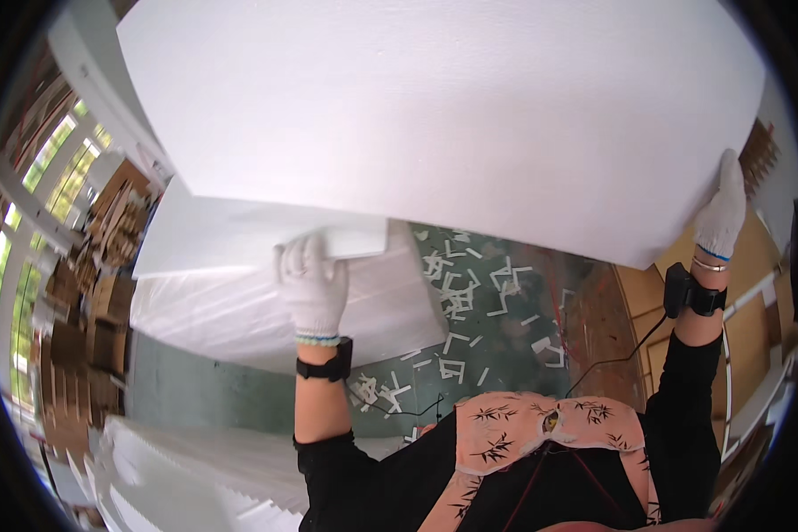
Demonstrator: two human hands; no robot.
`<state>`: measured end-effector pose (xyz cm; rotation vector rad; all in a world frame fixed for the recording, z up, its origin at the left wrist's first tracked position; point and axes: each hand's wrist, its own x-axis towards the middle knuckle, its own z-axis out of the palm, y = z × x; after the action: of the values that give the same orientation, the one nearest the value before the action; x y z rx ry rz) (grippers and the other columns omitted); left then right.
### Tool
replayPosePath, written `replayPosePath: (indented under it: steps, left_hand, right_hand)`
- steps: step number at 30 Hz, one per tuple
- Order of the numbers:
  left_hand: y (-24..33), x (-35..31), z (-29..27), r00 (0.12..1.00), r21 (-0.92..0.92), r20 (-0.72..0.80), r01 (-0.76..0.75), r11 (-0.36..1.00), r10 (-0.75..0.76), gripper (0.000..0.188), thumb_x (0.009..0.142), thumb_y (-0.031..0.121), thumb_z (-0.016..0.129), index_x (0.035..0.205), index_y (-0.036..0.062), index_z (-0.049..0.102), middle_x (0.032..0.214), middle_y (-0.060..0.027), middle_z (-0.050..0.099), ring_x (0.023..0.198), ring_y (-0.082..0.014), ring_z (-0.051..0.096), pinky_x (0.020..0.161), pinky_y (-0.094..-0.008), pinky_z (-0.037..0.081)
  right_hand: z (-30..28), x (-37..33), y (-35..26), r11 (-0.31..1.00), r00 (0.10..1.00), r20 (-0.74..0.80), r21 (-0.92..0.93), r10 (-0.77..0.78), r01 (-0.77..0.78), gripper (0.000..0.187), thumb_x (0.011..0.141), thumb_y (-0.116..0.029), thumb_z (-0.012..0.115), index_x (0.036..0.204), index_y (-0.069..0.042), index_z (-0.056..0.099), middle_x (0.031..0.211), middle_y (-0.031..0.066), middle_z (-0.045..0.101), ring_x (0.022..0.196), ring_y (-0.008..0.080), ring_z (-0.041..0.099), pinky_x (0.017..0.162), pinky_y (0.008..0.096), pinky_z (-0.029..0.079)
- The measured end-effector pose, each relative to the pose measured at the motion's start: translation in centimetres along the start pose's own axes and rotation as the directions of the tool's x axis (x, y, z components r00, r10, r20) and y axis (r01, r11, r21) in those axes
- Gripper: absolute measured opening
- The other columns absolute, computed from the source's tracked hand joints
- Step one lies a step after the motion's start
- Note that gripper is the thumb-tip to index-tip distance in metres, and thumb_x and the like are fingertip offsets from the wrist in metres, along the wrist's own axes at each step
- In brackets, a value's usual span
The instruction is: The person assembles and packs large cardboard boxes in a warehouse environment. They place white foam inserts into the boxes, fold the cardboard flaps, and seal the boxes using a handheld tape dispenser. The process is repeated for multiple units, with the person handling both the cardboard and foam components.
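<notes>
A large white foam board (470, 115) fills the upper part of the head view, tilted up in front of me. At its right edge, my right hand (723, 211), in a white knit glove, grips the board with the thumb along the edge and the other fingers mostly hidden. Below the board's lower left edge lies a smaller-looking white sheet (213, 232). My left hand (312, 285), also gloved, has its fingers curled at that sheet's near edge, slightly blurred. Beneath it is a stack wrapped in clear plastic (381, 310).
White offcut strips (457, 297) litter the green floor (213, 381). Stacked cardboard (84, 355) stands along the left by the windows. More white sheets (186, 479) lie at the lower left. Brown cartons (683, 275) are at my right, and a thin black cable (607, 359) runs from my right wrist band.
</notes>
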<state>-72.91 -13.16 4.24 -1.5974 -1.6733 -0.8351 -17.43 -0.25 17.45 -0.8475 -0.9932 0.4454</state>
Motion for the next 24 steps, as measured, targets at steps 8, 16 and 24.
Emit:
replayPosePath:
  steps: [8, 16, 24]
  left_hand:
    - [16.4, -0.1, -0.9, 0.979, -0.168, -0.194, -0.09, 0.982, 0.056, 0.071, 0.08, 0.01, 0.075, 0.144, -0.0007, 0.046, 0.143, -0.0228, 0.049, 0.133, -0.0454, 0.047, 0.113, -0.0608, 0.036]
    - [51.6, 3.0, 7.1, 0.838, -0.804, -0.146, -0.41, 0.431, 0.525, 0.064, 0.074, 0.007, 0.076, 0.133, -0.0009, 0.053, 0.135, -0.019, 0.053, 0.124, -0.0425, 0.052, 0.111, -0.0586, 0.039]
    - [80.5, -0.8, 5.9, 0.343, -0.877, -0.367, -0.437, -0.2, 0.865, 0.057, 0.079, 0.03, 0.072, 0.129, 0.0069, 0.059, 0.136, -0.017, 0.055, 0.128, -0.038, 0.05, 0.114, -0.049, 0.037]
  right_hand:
    - [-29.5, -5.6, -0.1, 0.885, 0.783, -0.416, 0.262, 0.463, -0.384, 0.041, 0.099, -0.023, 0.065, 0.129, 0.005, 0.06, 0.124, 0.0122, 0.066, 0.112, 0.0214, 0.064, 0.1, 0.0331, 0.051]
    - [-55.5, -14.9, -9.1, 0.957, 0.634, -0.723, 0.145, 0.277, -0.252, 0.051, 0.092, -0.026, 0.072, 0.13, 0.005, 0.056, 0.119, 0.0142, 0.067, 0.107, 0.0267, 0.066, 0.096, 0.0394, 0.055]
    - [-63.0, -16.5, -17.1, 0.846, 0.413, -0.749, -0.52, -0.518, 0.118, 0.034, 0.098, -0.011, 0.064, 0.129, 0.001, 0.058, 0.12, 0.01, 0.066, 0.106, 0.0237, 0.065, 0.091, 0.0351, 0.055]
